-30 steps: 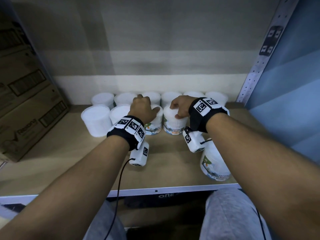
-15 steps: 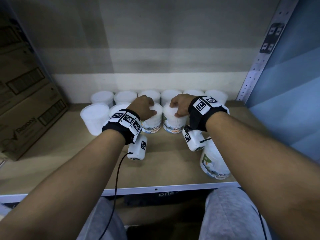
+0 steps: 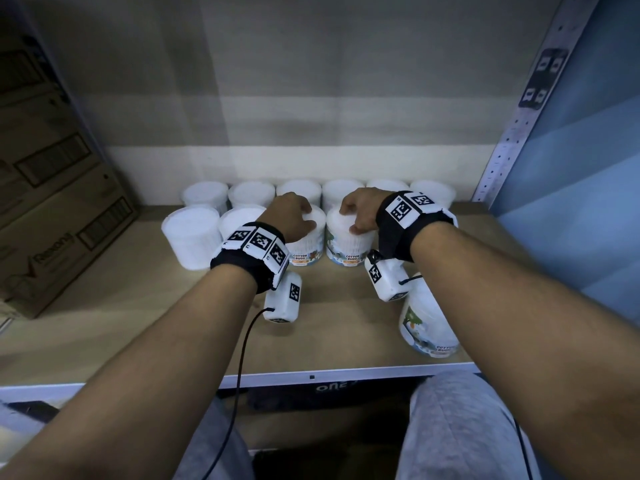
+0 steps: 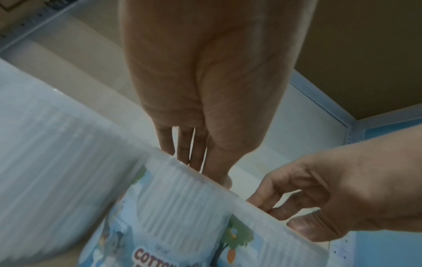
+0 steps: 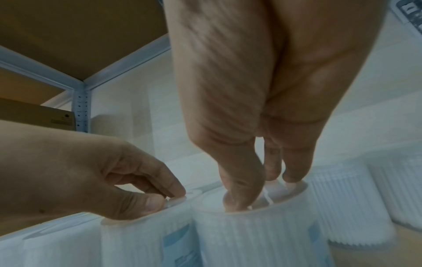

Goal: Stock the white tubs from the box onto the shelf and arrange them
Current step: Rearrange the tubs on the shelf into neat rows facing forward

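Two white tubs with "Cotton Buds" labels stand side by side in the second row on the shelf (image 3: 145, 323). My left hand (image 3: 294, 216) grips the left tub (image 3: 306, 252) from above, fingers curled over its lid; the left wrist view shows its fingertips (image 4: 198, 166) at the rim of that tub (image 4: 178, 207). My right hand (image 3: 358, 211) grips the right tub (image 3: 349, 249) the same way, with the thumb and fingertips (image 5: 237, 200) on the lid of its tub (image 5: 262, 234). Several tubs (image 3: 301, 192) form the back row.
Two more tubs (image 3: 192, 237) stand left of my hands. Near the front right edge a single tub (image 3: 427, 327) stands under my right forearm. A cardboard box (image 3: 52, 209) fills the shelf's left end. A perforated metal upright (image 3: 509, 133) bounds the right side.
Both hands stay on top of the same two tubs. The left wrist has shifted slightly; the tubs stand about where they were.
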Tool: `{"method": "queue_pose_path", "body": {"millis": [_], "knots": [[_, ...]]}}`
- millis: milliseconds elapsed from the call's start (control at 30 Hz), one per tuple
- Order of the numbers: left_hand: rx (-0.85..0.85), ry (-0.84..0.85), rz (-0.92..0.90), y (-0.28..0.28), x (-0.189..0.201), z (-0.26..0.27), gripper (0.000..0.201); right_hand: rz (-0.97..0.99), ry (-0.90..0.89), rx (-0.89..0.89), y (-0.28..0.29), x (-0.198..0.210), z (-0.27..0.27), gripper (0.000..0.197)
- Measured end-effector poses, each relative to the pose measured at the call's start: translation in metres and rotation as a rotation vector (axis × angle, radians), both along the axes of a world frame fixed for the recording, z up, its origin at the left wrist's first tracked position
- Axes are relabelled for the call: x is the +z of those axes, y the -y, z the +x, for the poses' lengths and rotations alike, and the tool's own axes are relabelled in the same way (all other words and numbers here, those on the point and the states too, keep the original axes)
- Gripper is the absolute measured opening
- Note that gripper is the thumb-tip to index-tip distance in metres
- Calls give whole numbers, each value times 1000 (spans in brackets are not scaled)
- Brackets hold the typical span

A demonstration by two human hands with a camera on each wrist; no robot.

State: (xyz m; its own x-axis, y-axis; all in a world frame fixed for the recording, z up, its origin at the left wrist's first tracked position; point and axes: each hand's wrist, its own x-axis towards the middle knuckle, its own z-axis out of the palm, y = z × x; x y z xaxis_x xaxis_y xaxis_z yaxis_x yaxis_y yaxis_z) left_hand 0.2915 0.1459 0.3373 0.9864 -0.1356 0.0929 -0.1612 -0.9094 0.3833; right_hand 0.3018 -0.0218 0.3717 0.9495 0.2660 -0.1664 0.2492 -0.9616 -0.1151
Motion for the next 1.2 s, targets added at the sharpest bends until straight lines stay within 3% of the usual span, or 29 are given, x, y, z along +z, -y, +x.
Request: {"method": "queue_pose_path", "body": {"millis": [467,767,1200], "knots": [[-50,-95,48,-3,11,-61,42,-141,-81,60,-13,12,-58,49],[-49,-14,-32,-3,2,-135,38,109,-124,15,7,-5,-140,55],[-89,-11,-77,-4,0,-178,37,188,-144,73,18,-12,-199,54]]}}
